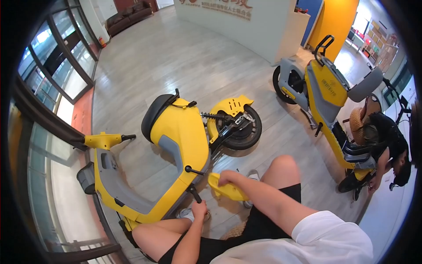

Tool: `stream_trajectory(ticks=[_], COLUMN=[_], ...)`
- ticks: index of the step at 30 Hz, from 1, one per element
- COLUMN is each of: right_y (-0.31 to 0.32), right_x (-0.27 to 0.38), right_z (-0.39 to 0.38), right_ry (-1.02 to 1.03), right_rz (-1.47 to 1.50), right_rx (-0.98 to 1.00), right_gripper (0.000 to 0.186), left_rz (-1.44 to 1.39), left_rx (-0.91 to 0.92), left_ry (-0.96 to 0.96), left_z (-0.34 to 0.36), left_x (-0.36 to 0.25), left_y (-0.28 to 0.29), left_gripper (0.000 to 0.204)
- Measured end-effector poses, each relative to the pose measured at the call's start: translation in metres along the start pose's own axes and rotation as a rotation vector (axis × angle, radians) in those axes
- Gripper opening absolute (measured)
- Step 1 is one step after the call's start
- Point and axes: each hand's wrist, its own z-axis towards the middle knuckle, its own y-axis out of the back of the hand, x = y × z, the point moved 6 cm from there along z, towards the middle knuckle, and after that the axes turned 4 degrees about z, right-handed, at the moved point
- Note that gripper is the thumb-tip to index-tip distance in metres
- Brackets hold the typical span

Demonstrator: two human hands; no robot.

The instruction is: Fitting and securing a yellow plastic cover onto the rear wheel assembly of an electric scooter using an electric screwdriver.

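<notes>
Going by a clock with the sitter in the middle and 12 straight ahead. Closest in, there's a bit of woven stool point(236, 229) showing between the legs, black shorts point(220, 251) on top. Hands are apart, both busy. Left hand point(200, 209) at about 11 is wrapped round the lower end of a black peg point(194, 193) sticking out of the scooter. Right hand point(226, 177), a touch before 12, has a yellow plastic piece point(233, 192) pinched by its upper end, just beside a black lever point(193, 170) with a round end. Can't tell if those two touch.

The yellow scooter point(191, 138) itself sprawls from 9 round to 12: handlebar point(103, 140) at 10, black seat point(154, 116) at 11, rear wheel point(248, 140) at 12.

Further out at 1 there's a second yellow and grey scooter point(327, 86), and a co-worker point(389, 138) in black at 2, bent over with one hand point(374, 182) low by its wheel point(347, 182).

Way back: glass doors point(57, 59) at 10, dark sofa point(129, 18) at 11, white counter point(239, 33) at 12, orange panel point(336, 22) near 1.
</notes>
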Motion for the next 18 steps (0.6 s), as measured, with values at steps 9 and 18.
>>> stream_trajectory(ticks=[9,18], right_y=[0.082,0.090], right_x=[0.026,0.018], right_z=[-0.167,-0.212], right_ry=[0.336,0.636], right_rz=[0.903,1.517], right_rx=[-0.268,-0.318], right_gripper=[0.040,0.033], left_rz=[-0.116,-0.284], left_rx=[0.162,0.226], left_ry=[-0.005,-0.507], left_z=[-0.025,-0.111], left_x=[-0.006,-0.159], left_y=[0.015,0.068], left_gripper=[0.030,0.047])
